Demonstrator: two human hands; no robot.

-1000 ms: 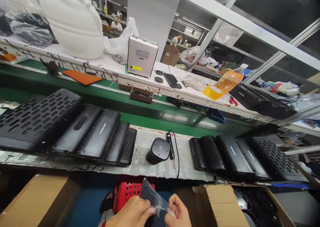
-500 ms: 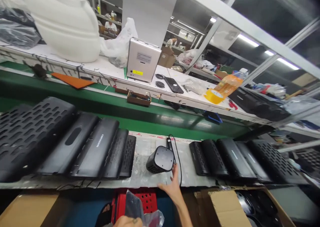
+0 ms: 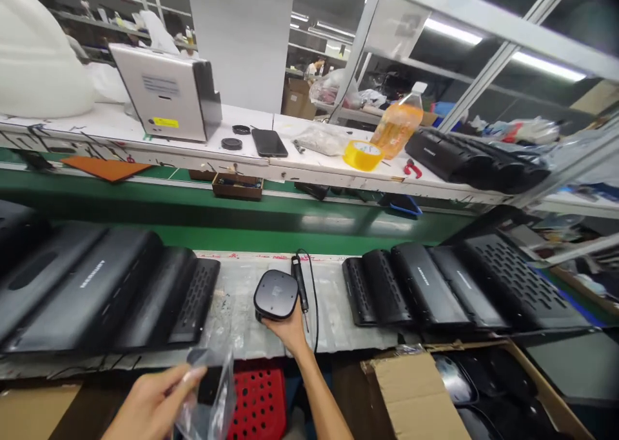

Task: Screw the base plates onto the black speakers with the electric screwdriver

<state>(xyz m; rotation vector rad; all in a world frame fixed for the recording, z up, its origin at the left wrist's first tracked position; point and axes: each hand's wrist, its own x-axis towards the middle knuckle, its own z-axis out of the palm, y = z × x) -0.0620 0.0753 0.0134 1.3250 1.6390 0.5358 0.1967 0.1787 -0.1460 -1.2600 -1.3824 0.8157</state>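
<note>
right grip: right hand (image 3: 289, 329) closed around the near underside of the small black speaker (image 3: 275, 294), fingers under it, top face towards the camera; it looks tipped up off the tabletop (image 3: 333, 311), contact underneath hidden.
left grip: left hand (image 3: 149, 404) pinches the clear plastic bag (image 3: 213, 395) by its upper edge, thumb and fingers closed on the film; something dark inside, can't tell what. Bag hangs below the tabletop edge, above the red basket (image 3: 258, 401).
speaker position: middle of the tabletop, between the two rows of black housings, left row (image 3: 97, 291) and right row (image 3: 435, 288).
beside it: black pen-like tool (image 3: 300, 288) with cable, just right of the speaker, maybe touching.
step: my read is pickup, speaker grasped, bag held ready, mouth not visibly open.
next move needs: lift clear of the tool cable, bring speaker to the bag, spread the bag mouth one-handed, so alignment is the tricky part.
behind: green conveyor belt (image 3: 193, 214), then a shelf with yellow tape roll (image 3: 362, 155) and orange bottle (image 3: 397, 122).
</note>
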